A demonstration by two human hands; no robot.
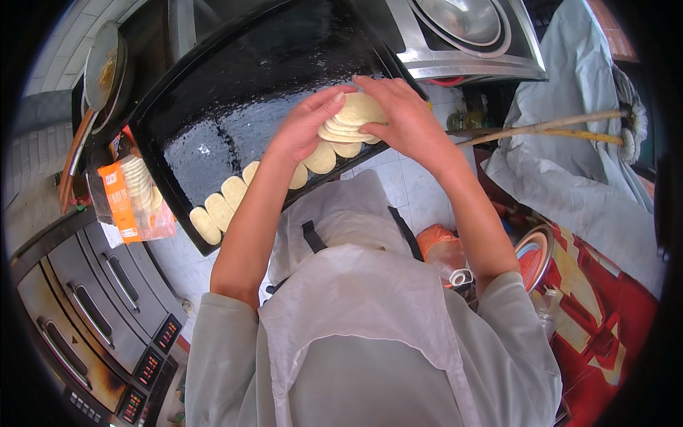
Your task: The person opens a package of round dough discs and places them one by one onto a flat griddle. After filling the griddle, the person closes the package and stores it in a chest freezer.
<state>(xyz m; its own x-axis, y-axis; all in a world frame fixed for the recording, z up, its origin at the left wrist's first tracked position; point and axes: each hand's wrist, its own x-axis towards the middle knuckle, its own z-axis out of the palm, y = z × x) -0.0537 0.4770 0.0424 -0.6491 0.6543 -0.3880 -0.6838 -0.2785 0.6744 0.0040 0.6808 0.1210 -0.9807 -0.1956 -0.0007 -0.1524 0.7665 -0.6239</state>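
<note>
Above the near edge of a black oiled baking tray [213,144], both of my hands hold a stack of flat oval dough pieces [357,115] between them. My left hand [307,120] grips the stack's left side, its thumb on top. On the right side, my right hand [400,115] has its fingers over the far edge and its thumb against the near edge. Beneath and to the left, a row of single oval dough pieces [217,211] runs along the tray's near edge. My left forearm hides part of that row.
An open plastic package of round flat dough pieces [120,197] lies left of the tray. A frying pan [104,69] is at the upper left, above a stacked deck oven [101,299]. Metal bowls [464,21] stand at the upper right, and two wooden-handled tools [560,125] jut in from the right.
</note>
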